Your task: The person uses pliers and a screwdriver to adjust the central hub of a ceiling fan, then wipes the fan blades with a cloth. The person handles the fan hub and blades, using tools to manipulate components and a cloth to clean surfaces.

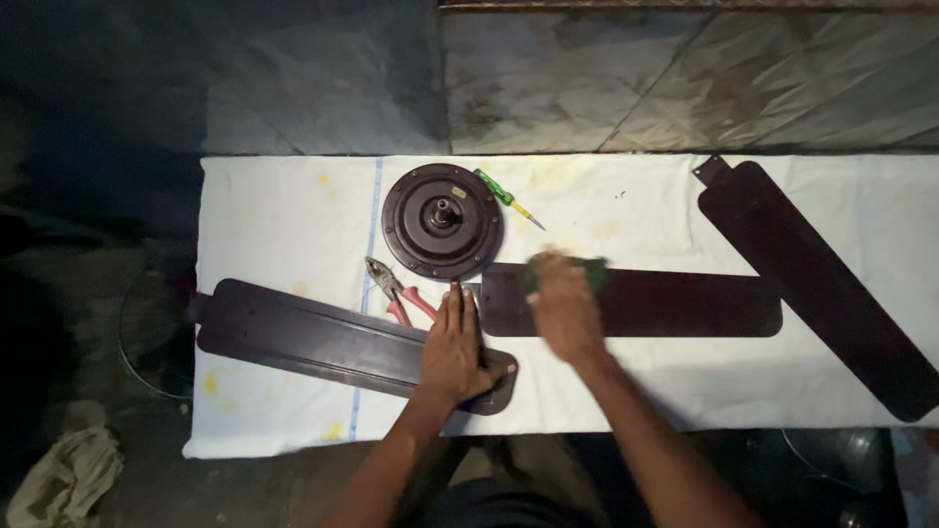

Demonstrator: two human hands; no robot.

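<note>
Your left hand (pixel 455 347) pressed flat and open on the left blade (pixel 323 337); your blurred right hand (pixel 562 303) gripped a green pad (pixel 572 266) on the middle blade (pixel 675 305), which ran rightward across frame centre.

Bare forearms, sleeveless, bare hands (pixel 460 347)
</note>
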